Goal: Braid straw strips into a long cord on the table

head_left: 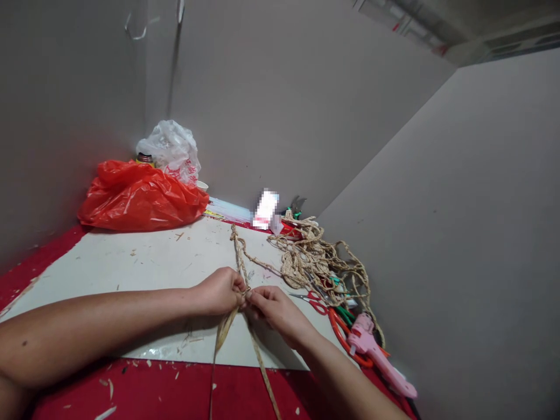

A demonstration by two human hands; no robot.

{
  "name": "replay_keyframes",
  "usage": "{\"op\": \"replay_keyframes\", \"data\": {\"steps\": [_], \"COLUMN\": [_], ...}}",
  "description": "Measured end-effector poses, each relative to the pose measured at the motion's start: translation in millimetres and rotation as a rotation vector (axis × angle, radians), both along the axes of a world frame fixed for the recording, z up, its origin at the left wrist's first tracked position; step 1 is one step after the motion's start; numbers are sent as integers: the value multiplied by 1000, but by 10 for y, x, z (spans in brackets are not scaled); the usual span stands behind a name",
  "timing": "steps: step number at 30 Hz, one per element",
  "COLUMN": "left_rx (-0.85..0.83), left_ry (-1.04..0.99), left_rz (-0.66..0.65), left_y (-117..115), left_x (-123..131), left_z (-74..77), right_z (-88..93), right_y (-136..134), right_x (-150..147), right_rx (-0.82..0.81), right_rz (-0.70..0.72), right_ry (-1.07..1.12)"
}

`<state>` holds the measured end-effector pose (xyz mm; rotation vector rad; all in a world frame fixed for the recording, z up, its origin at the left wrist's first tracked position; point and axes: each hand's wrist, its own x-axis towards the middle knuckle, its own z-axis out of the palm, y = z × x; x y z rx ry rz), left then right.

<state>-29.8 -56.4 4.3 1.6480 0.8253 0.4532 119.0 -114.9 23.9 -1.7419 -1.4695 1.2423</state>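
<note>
A tan braided straw cord [240, 256] runs from the white board down to my two hands, which meet at its lower end. My left hand [222, 291] is closed, its fingertips pinching the braid. Close against it, my right hand [273, 312] pinches the cord too, thumb and forefinger together. Below the hands, loose flat straw strands [226, 332] hang toward the front edge, one long strand [262, 367] trailing over the red cloth. From the top of the braid, a finished length leads right to a heap of braided cord [301, 256].
Red-handled scissors [315, 302] and a pink glue gun [371, 350] lie on the right. A red plastic bag [140, 198] and a white plastic bag [172, 149] stand at back left. Straw scraps litter the white board [153, 262] and red cloth [153, 391]. Grey walls [280, 105] enclose the table.
</note>
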Motion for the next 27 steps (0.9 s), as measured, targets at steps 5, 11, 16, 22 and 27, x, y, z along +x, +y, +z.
{"op": "replay_keyframes", "data": {"steps": [5,11,16,22,27], "left_rx": [-127,-150,-359,-511,-483], "left_ry": [-81,-77,-51,-139,-133], "left_rz": [-34,8,99,48,68], "left_y": [35,55,84,131,124], "left_x": [-13,-22,-33,-56,-43], "left_z": [52,124,218,263,212], "right_z": [119,211,156,10,5], "right_y": [-59,-52,-82,-39,30], "right_x": [75,94,243,158,78], "right_rx": [-51,101,250,144,-234], "right_rz": [126,227,-12,37,129], "right_ry": [76,-88,-188,279,585]}}
